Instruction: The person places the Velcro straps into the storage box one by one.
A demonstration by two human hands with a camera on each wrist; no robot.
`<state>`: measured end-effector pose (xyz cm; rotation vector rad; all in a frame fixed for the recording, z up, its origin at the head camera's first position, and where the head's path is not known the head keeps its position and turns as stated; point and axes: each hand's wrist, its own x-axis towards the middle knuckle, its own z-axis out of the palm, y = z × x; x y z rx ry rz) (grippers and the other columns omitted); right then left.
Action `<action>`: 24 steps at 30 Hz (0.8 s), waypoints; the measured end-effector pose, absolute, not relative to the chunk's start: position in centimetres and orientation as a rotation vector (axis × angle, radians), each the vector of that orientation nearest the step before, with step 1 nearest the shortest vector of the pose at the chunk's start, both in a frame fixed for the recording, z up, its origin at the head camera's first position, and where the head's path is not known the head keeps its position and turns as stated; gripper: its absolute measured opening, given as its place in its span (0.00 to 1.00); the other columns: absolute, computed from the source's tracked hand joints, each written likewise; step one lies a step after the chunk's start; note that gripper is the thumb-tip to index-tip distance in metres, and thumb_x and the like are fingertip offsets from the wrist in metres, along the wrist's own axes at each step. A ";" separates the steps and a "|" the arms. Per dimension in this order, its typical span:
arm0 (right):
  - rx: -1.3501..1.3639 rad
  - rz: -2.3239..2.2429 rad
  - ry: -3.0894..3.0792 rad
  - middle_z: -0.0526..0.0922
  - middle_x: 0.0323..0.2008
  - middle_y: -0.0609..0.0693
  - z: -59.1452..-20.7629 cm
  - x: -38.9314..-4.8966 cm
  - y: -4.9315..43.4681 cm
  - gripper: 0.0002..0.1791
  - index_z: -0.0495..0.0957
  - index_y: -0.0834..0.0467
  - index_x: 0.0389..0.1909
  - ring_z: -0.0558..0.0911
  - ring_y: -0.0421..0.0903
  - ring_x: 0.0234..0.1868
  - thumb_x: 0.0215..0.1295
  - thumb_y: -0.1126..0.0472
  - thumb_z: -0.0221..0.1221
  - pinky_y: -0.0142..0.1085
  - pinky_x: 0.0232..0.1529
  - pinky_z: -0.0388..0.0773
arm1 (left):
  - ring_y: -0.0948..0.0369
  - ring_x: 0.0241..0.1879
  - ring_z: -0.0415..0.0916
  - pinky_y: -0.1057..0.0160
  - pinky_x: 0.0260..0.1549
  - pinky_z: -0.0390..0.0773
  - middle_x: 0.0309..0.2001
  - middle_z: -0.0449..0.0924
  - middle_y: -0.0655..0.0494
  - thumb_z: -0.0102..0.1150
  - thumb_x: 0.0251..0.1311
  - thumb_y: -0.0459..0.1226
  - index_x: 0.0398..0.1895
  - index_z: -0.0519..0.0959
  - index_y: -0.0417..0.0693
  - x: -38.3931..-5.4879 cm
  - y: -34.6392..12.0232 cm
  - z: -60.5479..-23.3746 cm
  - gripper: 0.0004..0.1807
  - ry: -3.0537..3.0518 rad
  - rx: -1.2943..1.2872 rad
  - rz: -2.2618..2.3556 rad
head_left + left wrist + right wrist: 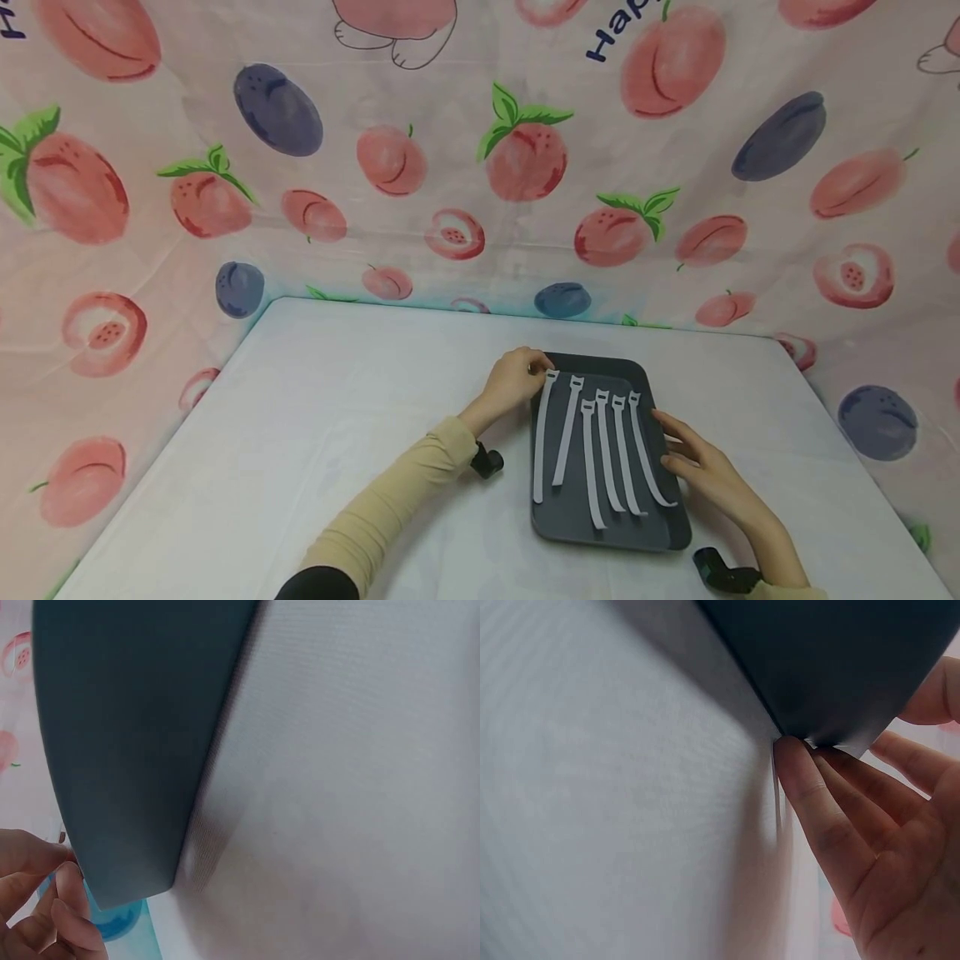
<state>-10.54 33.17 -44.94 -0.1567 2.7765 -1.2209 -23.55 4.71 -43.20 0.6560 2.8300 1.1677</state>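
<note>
A dark grey tray (568, 518) sits on the white table. Several white cable ties (592, 467) with slotted heads lie lengthwise in it, side by side. At the tray's far left corner, my left hand (516, 379) pinches the head end of the leftmost cable tie (541, 442). In the left wrist view, thumb and fingertips of that left hand (45, 900) meet beside the tray's wall (135, 750); the tie itself is hidden there. My right hand (705, 471) rests against the tray's right side, its fingers (832, 817) extended and touching the lower edge.
The white table (360, 400) stretches to both sides of the tray. A fruit-printed cloth (450, 167) hangs behind and beside it. Dark wrist cameras (723, 571) are strapped at both wrists.
</note>
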 end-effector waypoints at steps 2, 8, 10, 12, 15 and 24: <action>-0.158 -1.220 2.779 0.64 0.67 0.69 -45.0 -10.5 33.2 0.34 0.54 0.52 0.74 0.70 0.73 0.62 0.69 0.58 0.53 0.66 0.54 0.70 | 0.63 0.29 0.68 0.70 0.29 0.66 0.40 0.82 0.52 0.53 0.61 0.31 0.41 0.85 0.49 -23.5 4.7 -43.3 0.11 2.828 0.648 1.184; -0.154 -1.214 2.784 0.63 0.67 0.69 -45.1 -10.6 33.2 0.34 0.53 0.52 0.74 0.70 0.73 0.61 0.69 0.57 0.53 0.66 0.53 0.70 | 0.63 0.27 0.68 0.71 0.27 0.66 0.44 0.84 0.51 0.52 0.62 0.31 0.40 0.85 0.49 -23.6 4.7 -43.5 0.12 2.830 0.637 1.208; -0.152 -1.212 2.784 0.63 0.67 0.69 -45.1 -10.6 33.2 0.34 0.53 0.51 0.74 0.70 0.73 0.61 0.69 0.57 0.53 0.66 0.53 0.70 | 0.64 0.26 0.68 0.71 0.26 0.65 0.44 0.84 0.51 0.52 0.62 0.31 0.40 0.85 0.49 -23.7 4.7 -43.5 0.12 2.830 0.636 1.206; -0.151 -1.211 2.782 0.63 0.68 0.69 -45.1 -10.5 33.2 0.34 0.53 0.51 0.74 0.70 0.73 0.62 0.70 0.57 0.53 0.67 0.53 0.70 | 0.65 0.25 0.67 0.71 0.24 0.64 0.45 0.84 0.51 0.52 0.63 0.32 0.41 0.85 0.49 -23.7 4.6 -43.5 0.12 2.824 0.635 1.210; -0.152 -1.213 2.778 0.63 0.68 0.68 -45.0 -10.5 33.1 0.34 0.53 0.51 0.74 0.70 0.73 0.62 0.70 0.57 0.53 0.66 0.53 0.70 | 0.66 0.22 0.64 0.72 0.21 0.62 0.45 0.84 0.51 0.52 0.64 0.33 0.42 0.85 0.49 -23.7 4.5 -43.5 0.12 2.803 0.633 1.224; -0.174 -1.232 2.762 0.63 0.68 0.68 -44.8 -10.5 33.2 0.34 0.53 0.52 0.74 0.70 0.72 0.62 0.70 0.58 0.52 0.66 0.53 0.70 | 0.62 0.33 0.77 0.70 0.27 0.71 0.46 0.85 0.53 0.51 0.67 0.35 0.47 0.84 0.47 -23.8 4.2 -43.3 0.13 2.769 0.628 1.240</action>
